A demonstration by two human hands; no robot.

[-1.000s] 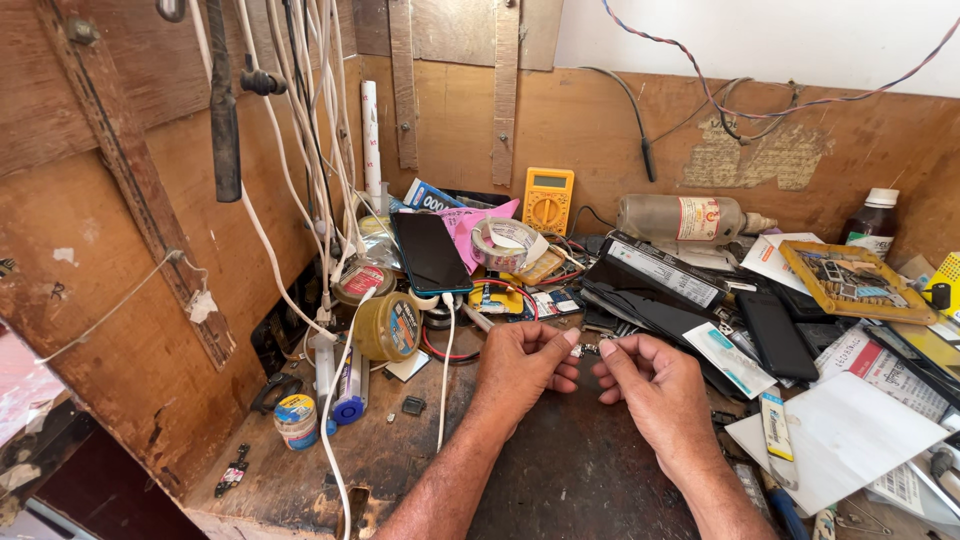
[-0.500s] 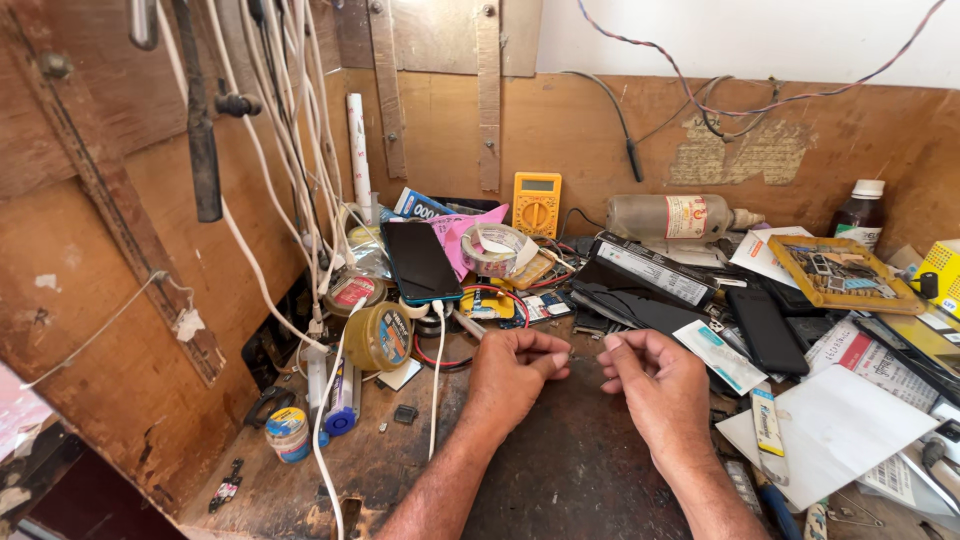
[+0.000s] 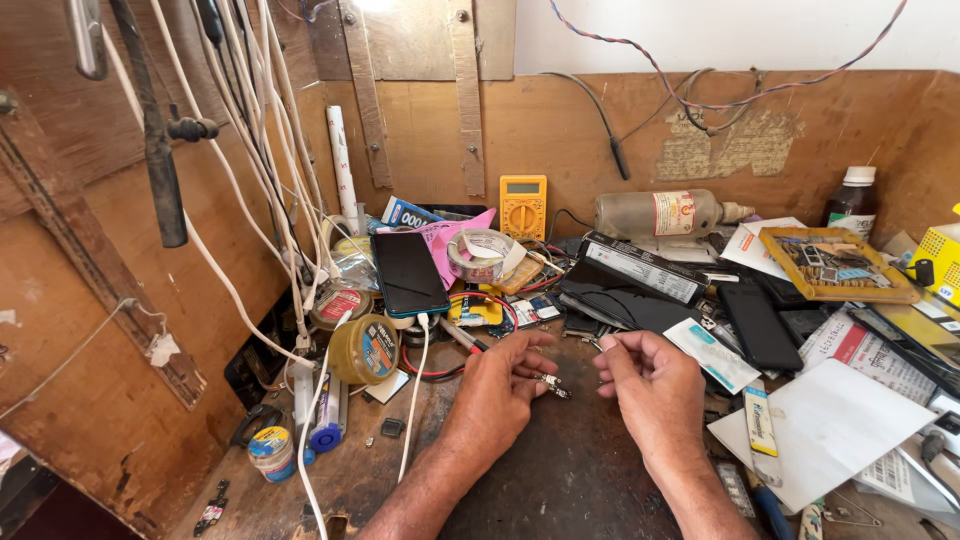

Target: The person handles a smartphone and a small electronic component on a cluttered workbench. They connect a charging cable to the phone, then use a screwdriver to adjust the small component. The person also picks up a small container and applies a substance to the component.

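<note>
Left hand [image 3: 500, 385] pinches small metal part [image 3: 553, 383] for close view; right hand [image 3: 650, 380] loosely curled, empty, beside it over counter [image 3: 560, 480].

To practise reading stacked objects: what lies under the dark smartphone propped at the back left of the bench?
The smartphone leans on a pink paper, with a white cable plugged into its lower edge. Whatever props it underneath is hidden by its body.

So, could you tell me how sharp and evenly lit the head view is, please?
Head view: sharp mid-frame, the small metal part in the left hand crisp; daylight is even, shadows soft; wide-angle bending leans the edge boards; the bottom-left corner falls dark.
</note>
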